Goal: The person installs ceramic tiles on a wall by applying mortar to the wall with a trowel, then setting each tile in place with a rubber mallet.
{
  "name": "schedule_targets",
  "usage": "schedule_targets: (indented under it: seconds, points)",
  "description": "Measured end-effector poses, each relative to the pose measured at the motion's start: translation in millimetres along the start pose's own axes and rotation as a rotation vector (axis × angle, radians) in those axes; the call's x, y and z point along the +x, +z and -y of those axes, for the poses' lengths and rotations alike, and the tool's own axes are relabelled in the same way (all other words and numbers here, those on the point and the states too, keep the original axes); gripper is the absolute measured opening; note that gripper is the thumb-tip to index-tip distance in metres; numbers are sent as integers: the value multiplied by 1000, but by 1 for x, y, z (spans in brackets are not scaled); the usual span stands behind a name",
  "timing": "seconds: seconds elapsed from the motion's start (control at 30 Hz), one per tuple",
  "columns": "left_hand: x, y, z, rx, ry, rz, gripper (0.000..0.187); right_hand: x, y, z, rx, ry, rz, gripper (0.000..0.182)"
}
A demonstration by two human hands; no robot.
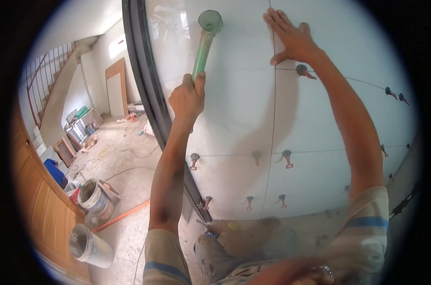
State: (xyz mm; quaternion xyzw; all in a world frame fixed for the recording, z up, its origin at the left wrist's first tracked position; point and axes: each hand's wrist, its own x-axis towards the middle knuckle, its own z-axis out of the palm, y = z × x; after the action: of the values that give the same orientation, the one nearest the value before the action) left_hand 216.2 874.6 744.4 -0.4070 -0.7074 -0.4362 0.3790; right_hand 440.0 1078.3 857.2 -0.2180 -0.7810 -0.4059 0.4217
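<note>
Large glossy white tiles [234, 114] cover the wall before me, with thin dark joints between them. My left hand [188, 97] is wrapped round the green handle of a mallet [203, 52], whose round greenish head is raised near the top of the upper left tile. My right hand [292, 39] has its fingers spread against the tiles across a vertical joint, holding nothing. Just below it, a black and red tile clip [302, 71] sits in the horizontal joint. Several similar clips, one of them a clip [287, 158] lower down, stick out of other joints.
A dark metal frame [153, 71] edges the tiles on the left. Beyond it, two buckets [94, 247] and an orange bar [122, 216] are on the concrete floor [130, 178], near a wooden door [47, 204]. Cables, boards and a staircase lie further back.
</note>
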Motion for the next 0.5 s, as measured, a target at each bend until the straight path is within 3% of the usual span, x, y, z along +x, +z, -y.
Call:
schedule_targets:
  seconds: [0.07,0.27,0.37,0.47,0.5]
  points:
    - [8,11,-9,-36,88,-99,57,2,-2,0,-5,18,68,135]
    - [32,13,-32,-86,-39,-51,58,2,-11,-1,45,15,80,133]
    - [36,16,-23,-31,9,-117,58,0,-7,-3,45,15,73,133]
    - [37,7,-20,-66,-46,-46,58,15,3,-11,67,-22,25,120]
    - [39,6,-19,-68,-62,-57,57,26,5,-15,41,2,-78,114]
